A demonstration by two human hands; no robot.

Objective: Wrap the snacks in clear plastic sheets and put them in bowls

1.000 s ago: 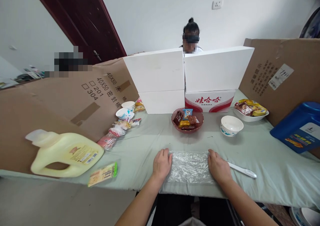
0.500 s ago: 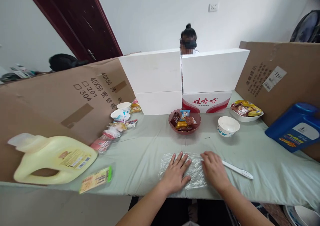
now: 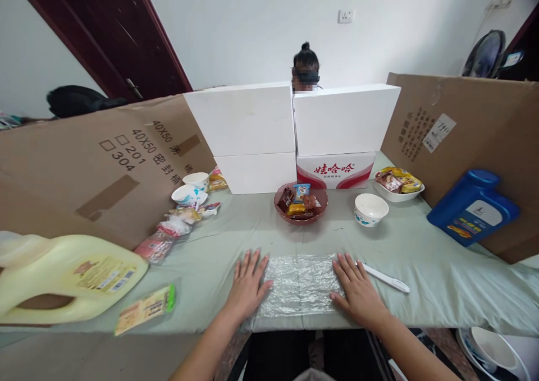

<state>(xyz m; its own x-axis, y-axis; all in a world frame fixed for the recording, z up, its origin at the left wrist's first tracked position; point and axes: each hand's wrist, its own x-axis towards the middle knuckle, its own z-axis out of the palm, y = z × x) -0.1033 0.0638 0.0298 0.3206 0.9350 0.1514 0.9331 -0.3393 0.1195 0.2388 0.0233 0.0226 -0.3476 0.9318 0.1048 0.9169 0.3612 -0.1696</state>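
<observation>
Pale green cloth (image 3: 442, 274) covers the whole table, so that's the surface I'm working over. Bottom centre of the frame, a crinkly sheet of clear plastic wrap (image 3: 300, 283) lies flat on it near the front edge. My left hand (image 3: 247, 283) is pressed flat on its left end, fingers spread, gripping nothing. My right hand (image 3: 357, 285) does the same on the right end, palm down and open too.

Just right of that hand there's a thin white plastic stick (image 3: 385, 278), lying near the wrap but not touching it. Lower left has a small yellow-green snack packet (image 3: 145, 309) and a big pale yellow jug (image 3: 67, 274) lying on its side.

Further up, centre frame, a reddish-brown bowl of wrapped snacks (image 3: 300, 203) sits beside an empty white patterned bowl (image 3: 370, 209). A line of snack packets (image 3: 177, 226) runs up the left, and a blue jug (image 3: 471, 207) leans at the right.

Upper part of the frame: white boxes (image 3: 295, 128) and brown cardboard sheets (image 3: 105, 162) wall off the back, with another person's head (image 3: 305, 69) showing above them.
</observation>
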